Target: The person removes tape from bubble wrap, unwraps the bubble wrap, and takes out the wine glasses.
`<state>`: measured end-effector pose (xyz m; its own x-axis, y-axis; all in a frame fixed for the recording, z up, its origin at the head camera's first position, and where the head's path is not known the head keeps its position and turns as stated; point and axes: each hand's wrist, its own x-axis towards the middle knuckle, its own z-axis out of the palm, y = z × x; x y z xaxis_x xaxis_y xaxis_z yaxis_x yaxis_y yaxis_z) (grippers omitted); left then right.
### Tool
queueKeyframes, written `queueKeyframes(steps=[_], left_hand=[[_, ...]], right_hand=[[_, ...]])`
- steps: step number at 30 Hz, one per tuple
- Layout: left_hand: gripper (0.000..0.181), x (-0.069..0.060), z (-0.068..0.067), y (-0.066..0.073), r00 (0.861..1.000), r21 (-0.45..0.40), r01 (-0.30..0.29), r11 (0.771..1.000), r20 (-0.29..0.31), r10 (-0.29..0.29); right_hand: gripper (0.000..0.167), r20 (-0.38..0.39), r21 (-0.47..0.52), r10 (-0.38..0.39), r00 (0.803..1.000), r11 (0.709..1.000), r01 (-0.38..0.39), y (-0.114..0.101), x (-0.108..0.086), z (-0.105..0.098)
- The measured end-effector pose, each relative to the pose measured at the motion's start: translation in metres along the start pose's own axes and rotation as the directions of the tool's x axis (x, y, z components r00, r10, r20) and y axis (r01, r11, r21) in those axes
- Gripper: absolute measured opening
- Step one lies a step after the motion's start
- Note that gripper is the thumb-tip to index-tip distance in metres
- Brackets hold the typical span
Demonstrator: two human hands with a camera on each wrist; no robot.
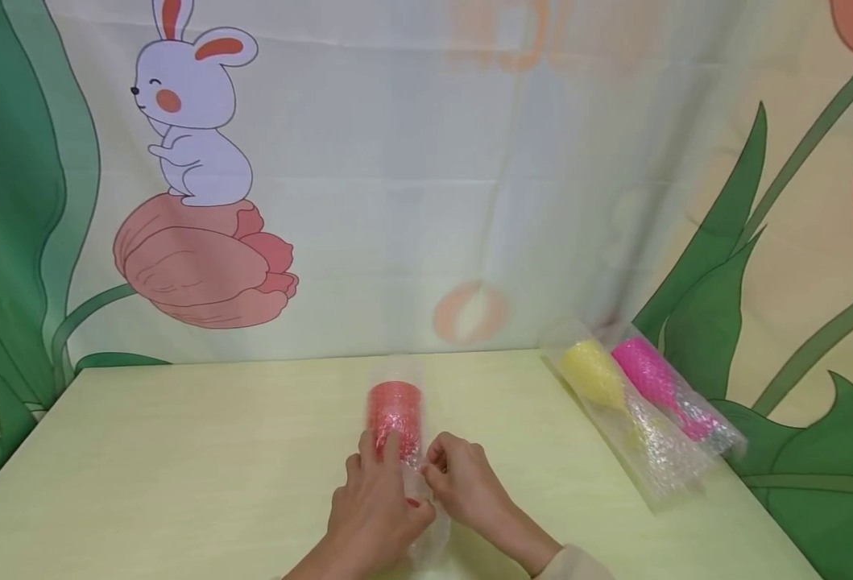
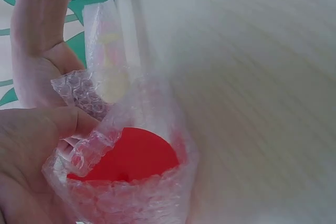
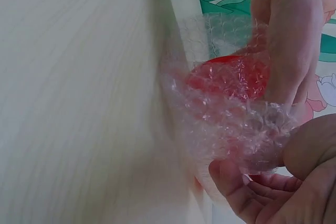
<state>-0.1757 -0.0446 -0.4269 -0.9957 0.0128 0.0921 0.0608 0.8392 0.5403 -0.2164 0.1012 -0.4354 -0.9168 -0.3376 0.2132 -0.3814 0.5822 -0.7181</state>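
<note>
A red goblet [image 1: 395, 403] lies lengthwise on the table, rolled in clear bubble wrap [image 3: 220, 124]. Its round red foot [image 2: 139, 156] shows at the near end through the open end of the wrap. My left hand [image 1: 377, 507] holds the wrapped goblet, fingers over the stem and lower bowl, thumb by the foot. To its right, my right hand [image 1: 465, 479] pinches the loose edge of the wrap between thumb and fingers. The stem is hidden under the left hand and the wrap.
Two more wrapped goblets, one yellow [image 1: 593, 372] and one pink [image 1: 645, 369], lie side by side at the table's right edge. Behind the pale table [image 1: 180, 451] hangs a cloth [image 1: 368, 201] printed with a rabbit and flowers.
</note>
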Motion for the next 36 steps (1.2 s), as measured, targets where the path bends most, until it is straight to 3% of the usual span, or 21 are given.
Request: queueKeyframes(steps=[10, 16, 20, 24, 28, 36], left_hand=[[0.064, 0.003, -0.011, 0.002, 0.999, -0.025, -0.025, 0.999, 0.034, 0.026], [0.081, 0.006, -0.015, -0.002, 0.996, -0.039, -0.015, 0.999, 0.088, 0.018], [0.091, 0.009, -0.019, -0.002, 0.993, -0.055, -0.02, 0.998, 0.116, 0.026], [0.066, 0.012, -0.024, 0.0, 0.992, -0.071, -0.039, 0.997, 0.117, 0.047], [0.041, 0.018, -0.023, 0.0, 0.996, -0.052, -0.022, 0.998, 0.084, 0.027], [0.039, 0.021, -0.002, 0.004, 0.998, 0.032, -0.011, 0.999, -0.059, 0.013]], right_hand=[[0.018, -0.04, -0.035, 0.007, 0.999, 0.999, -0.008, -0.001, 0.005, 0.005], [0.009, -0.026, -0.078, -0.087, 0.996, 0.993, 0.085, 0.003, 0.012, 0.005], [0.015, -0.017, -0.108, -0.099, 0.995, 0.989, 0.097, 0.003, 0.014, 0.004], [0.024, -0.02, -0.136, -0.117, 0.993, 0.984, 0.113, 0.004, 0.015, 0.006], [0.028, -0.036, -0.153, -0.123, 0.992, 0.981, 0.116, 0.004, 0.016, 0.008], [0.018, -0.047, -0.162, -0.063, 0.997, 0.985, 0.054, -0.003, 0.021, 0.01]])
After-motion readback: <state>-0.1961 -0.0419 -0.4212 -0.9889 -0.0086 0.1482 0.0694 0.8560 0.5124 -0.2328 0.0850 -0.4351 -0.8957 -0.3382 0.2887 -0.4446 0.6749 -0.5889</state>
